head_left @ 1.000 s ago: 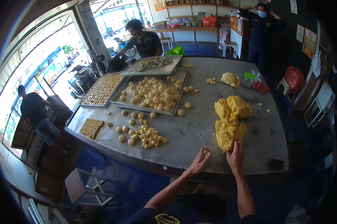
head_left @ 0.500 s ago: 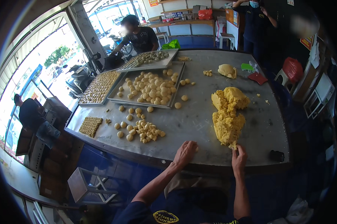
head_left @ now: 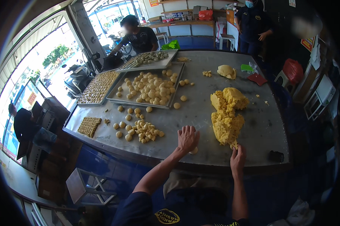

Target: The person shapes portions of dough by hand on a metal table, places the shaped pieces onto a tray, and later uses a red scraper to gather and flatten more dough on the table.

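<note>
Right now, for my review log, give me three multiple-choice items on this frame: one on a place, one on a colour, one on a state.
1. Where does the big dough mound lie?
A. on the bare metal table
B. in a tray
C. on the floor

2. What colour is the dough?
A. white
B. yellow
C. brown

3. What is the left hand doing?
A. hanging clear above the table
B. gripping a tray's rim
C. pressing palm-down on the table over a small dough piece

Answers:
1 A, the mound rests straight on the tabletop, to the right of the tray of dough balls.
2 B, mound and balls all show yellow.
3 C, the left hand lies flat with a bit of dough peeking out at its edge, while the right hand touches the mound's near tip.
</note>
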Tool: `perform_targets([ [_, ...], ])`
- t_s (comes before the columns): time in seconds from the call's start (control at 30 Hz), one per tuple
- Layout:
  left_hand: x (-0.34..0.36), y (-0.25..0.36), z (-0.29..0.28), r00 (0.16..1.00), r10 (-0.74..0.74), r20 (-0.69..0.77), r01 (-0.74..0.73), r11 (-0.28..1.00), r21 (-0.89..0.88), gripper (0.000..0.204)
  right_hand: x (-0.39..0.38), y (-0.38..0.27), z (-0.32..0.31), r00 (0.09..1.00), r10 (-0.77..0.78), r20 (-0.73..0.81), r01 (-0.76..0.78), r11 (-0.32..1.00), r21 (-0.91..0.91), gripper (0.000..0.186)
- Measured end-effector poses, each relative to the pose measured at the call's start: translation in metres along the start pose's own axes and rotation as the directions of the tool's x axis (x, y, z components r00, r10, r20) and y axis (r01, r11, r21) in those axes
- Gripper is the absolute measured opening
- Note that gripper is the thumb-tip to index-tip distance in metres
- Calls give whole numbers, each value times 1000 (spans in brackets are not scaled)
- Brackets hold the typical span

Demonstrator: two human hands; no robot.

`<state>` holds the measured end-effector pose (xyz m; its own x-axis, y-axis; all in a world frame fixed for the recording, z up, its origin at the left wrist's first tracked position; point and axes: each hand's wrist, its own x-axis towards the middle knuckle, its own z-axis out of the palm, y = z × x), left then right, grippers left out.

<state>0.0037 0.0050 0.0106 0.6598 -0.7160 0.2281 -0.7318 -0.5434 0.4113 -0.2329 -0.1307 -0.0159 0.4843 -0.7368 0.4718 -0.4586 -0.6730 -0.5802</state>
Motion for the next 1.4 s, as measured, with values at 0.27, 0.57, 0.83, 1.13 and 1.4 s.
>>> perform_targets([
  [0.27, -52, -16, -79, 929, 59, 365, 42, 964, -262, 32, 23, 7, 1, 999, 11, 36, -16, 989, 145, 49],
  [0.57, -51, -104, -90, 993, -76, -90, 74, 997, -20, 40, 25, 3, -2, 977, -41, 211, 52, 998, -45, 43],
  [0.83, -112, -112, -82, 997, 73, -29, -76, 990, -121, 28, 4, 10, -21, 970, -17, 243, 20, 1000, -9, 43],
  [1.13, -55, -153, -79, 899, -219, -378, 272, 958, 91, 70, 0, -11, -10, 977, -77, 200, 108, 983, -149, 47],
  [1.4, 43, -216, -93, 801, -570, -183, 589, 806, 64, 97, -9, 0, -3, 981, -97, 166, 111, 990, -83, 48],
])
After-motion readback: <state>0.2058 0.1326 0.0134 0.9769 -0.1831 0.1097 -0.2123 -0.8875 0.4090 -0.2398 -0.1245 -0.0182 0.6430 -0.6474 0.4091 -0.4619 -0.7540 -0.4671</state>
